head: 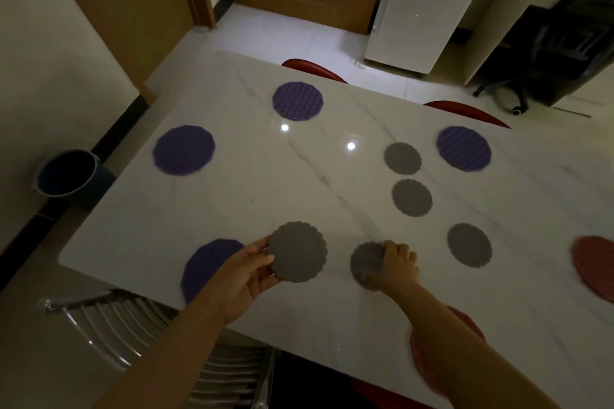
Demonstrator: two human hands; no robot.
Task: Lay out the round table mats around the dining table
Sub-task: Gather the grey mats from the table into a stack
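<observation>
The left hand (244, 271) grips 1 raised grey mat (298, 252); the right hand (398, 264) presses 1 flat grey mat (365, 264).

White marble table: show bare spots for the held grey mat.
Bare: centre, between the left round purple mat and the middle grey scalloped mat. Crowded: near edge, left hand holding one grey mat, right hand on another grey mat.

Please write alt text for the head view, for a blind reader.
The left hand holds a grey scalloped round mat; the right hand rests on a second grey mat on the white marble table, among purple round mats.
</observation>
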